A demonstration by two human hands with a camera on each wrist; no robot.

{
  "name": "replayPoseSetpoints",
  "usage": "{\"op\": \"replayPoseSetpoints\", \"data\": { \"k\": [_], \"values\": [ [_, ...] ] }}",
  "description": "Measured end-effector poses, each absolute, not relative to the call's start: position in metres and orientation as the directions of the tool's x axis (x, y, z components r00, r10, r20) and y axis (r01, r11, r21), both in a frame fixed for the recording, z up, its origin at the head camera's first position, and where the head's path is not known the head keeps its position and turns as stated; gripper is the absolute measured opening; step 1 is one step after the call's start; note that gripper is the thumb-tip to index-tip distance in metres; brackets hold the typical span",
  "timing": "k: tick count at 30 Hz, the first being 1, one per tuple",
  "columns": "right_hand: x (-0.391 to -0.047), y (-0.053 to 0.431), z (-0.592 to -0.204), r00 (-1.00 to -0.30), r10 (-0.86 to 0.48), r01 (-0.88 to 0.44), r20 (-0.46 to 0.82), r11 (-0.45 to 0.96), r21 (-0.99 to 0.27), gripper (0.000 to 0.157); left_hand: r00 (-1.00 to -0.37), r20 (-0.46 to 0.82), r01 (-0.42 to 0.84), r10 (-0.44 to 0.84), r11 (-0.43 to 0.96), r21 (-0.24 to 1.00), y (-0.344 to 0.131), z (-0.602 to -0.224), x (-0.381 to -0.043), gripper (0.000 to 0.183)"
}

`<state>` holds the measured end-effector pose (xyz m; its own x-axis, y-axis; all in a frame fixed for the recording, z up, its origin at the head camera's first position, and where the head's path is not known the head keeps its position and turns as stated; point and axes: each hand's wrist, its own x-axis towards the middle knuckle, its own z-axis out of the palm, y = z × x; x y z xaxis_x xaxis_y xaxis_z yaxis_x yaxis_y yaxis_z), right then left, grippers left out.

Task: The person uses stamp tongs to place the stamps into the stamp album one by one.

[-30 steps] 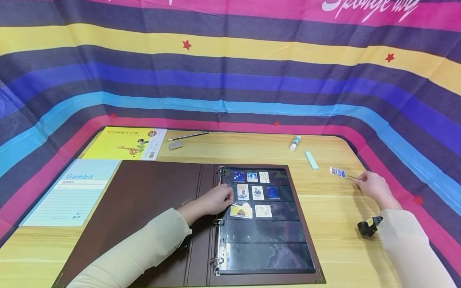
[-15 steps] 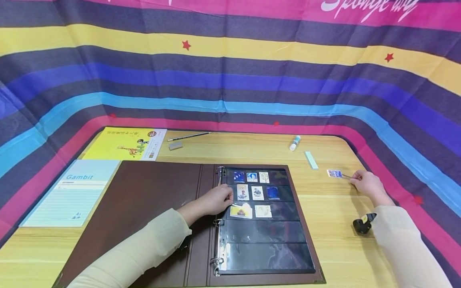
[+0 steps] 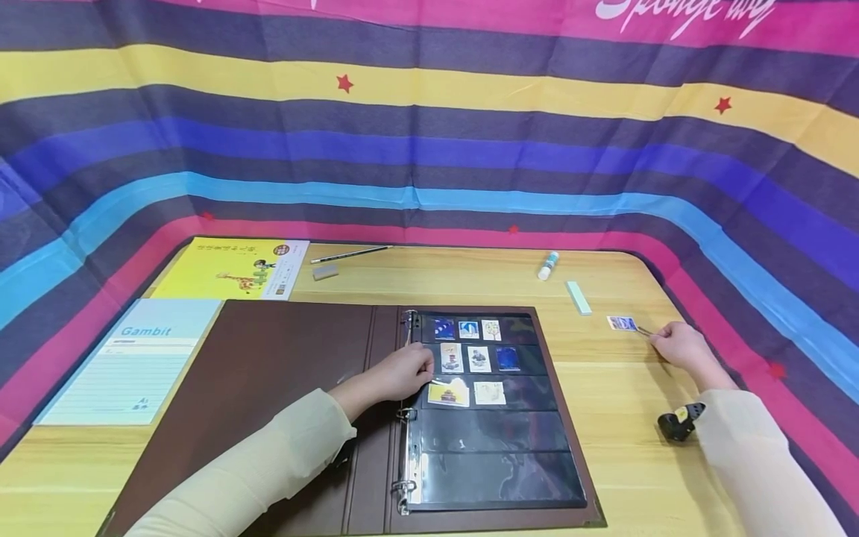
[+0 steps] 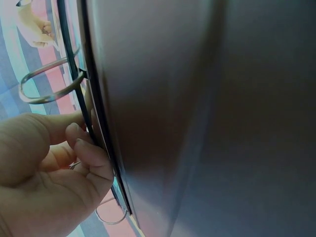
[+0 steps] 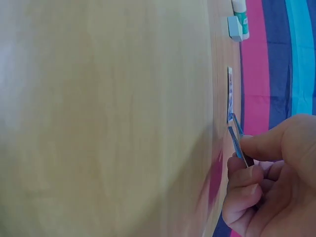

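In the head view my left hand point(image 3: 408, 371) rests over the ring side of the stamp page point(image 3: 496, 431), fingers curled. A thin pale tip sticks out from it beside the yellow stamp point(image 3: 448, 394), and a small metallic glint point(image 4: 74, 165) shows between the fingers in the left wrist view. My right hand point(image 3: 686, 350) pinches metal tweezers point(image 5: 238, 143) between thumb and fingers. The tweezers' tips stand slightly apart, right at the near edge of a blue-and-white stamp point(image 3: 622, 323) low over the table. Several other stamps sit in the page's upper three rows.
The brown ring binder point(image 3: 295, 388) lies open across the table. A pale green block point(image 3: 579, 297) and a glue stick point(image 3: 548, 265) stand beyond the stamp. A black device point(image 3: 679, 423) is on the right wrist. Pencil point(image 3: 351, 254), eraser point(image 3: 325, 273), yellow book point(image 3: 228, 268) and notebook point(image 3: 127, 362) lie left.
My right hand, the tweezers and the blue-and-white stamp have moved a little left. In the last half second the stamp has barely shifted. My left hand has stayed at the page.
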<state>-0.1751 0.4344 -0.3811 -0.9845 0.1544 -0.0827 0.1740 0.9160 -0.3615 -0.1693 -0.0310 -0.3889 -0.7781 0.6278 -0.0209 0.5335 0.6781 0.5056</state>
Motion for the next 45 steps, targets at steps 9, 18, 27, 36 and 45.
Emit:
{"op": "replayPoseSetpoints", "data": {
  "k": [9, 18, 27, 36, 45],
  "values": [
    [-0.174, 0.422, -0.378, -0.986, 0.165, 0.165, -0.026, 0.946, -0.279, 0.016, -0.779, -0.019, 0.534, 0.626, 0.679, 0.504, -0.031, -0.389, -0.17, 0.012],
    [-0.169, 0.418, -0.369, -0.982, 0.19, 0.187, -0.019, 0.938, -0.291, 0.016, -0.782, -0.027, 0.528, 0.623, 0.684, 0.503, -0.031, -0.388, -0.169, 0.012],
    [-0.165, 0.4, -0.341, -0.985, 0.13, 0.087, 0.117, 0.945, -0.316, 0.015, -0.779, -0.03, 0.528, 0.626, 0.682, 0.506, -0.031, -0.385, -0.168, 0.012],
    [-0.168, 0.335, -0.324, -0.963, -0.073, -0.159, 0.259, 0.931, -0.327, 0.007, -0.777, -0.032, 0.526, 0.629, 0.676, 0.516, -0.032, -0.387, -0.169, 0.012],
    [-0.17, 0.27, -0.344, -0.939, -0.247, -0.316, 0.24, 0.896, -0.312, 0.007, -0.768, -0.024, 0.541, 0.64, 0.668, 0.512, -0.031, -0.386, -0.169, 0.013]
  ]
}}
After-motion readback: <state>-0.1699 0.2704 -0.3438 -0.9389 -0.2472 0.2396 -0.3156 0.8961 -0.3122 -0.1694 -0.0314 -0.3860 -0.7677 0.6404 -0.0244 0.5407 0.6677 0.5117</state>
